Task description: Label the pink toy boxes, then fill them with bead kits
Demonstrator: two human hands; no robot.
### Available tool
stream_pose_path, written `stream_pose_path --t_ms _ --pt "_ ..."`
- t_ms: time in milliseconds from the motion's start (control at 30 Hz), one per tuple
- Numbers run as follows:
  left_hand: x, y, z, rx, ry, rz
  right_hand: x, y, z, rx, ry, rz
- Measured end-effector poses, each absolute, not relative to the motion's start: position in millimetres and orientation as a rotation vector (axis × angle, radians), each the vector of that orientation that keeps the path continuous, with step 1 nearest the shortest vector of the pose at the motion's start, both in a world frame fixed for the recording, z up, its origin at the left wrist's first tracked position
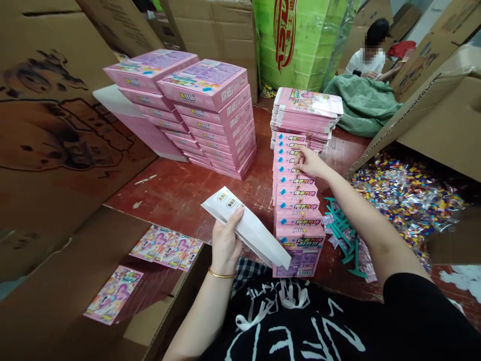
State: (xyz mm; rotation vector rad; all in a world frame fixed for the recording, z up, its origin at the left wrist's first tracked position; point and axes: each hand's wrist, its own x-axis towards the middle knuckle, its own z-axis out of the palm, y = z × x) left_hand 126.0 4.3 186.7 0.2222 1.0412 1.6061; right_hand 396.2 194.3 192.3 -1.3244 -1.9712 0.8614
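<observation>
My left hand (227, 240) grips a long white paper packet (257, 239) with small printed oval labels near its upper end; the thumb lies across its face. The packet slants down to the right, its lower end in front of the nearest pink box. My right hand (306, 163) reaches over a row of pink printed boxes (298, 215), its fingers curled together at the tops of the farther ones. Whether anything is pinched in those fingers is hidden. Right behind the row stands a stack of flat pink printed cartons (306, 108).
Stacked pink boxes (214, 115) stand at the back left. An open carton (169, 306) at lower left holds pink printed packs. Turquoise plastic pieces (343, 235) lie right of the row, near a carton of colourful small bagged pieces (406, 200). Another person (370, 60) sits far back.
</observation>
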Motion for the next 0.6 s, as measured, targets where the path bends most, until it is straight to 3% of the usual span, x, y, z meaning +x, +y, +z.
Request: stream_pose_path --t_ms 133,467,600 --pt "124.5 5.7 183.6 0.233 1.053 1.593 401.9 203.5 199.3 -1.344 -2.009 0.649" --pt "126.4 8.4 182.8 0.216 1.075 1.582 396.2 236.9 214.9 -1.576 -2.181 0.678" --pt "130.4 9.9 182.2 0.208 1.058 1.566 398.4 239.1 208.1 -1.562 -2.216 0.510"
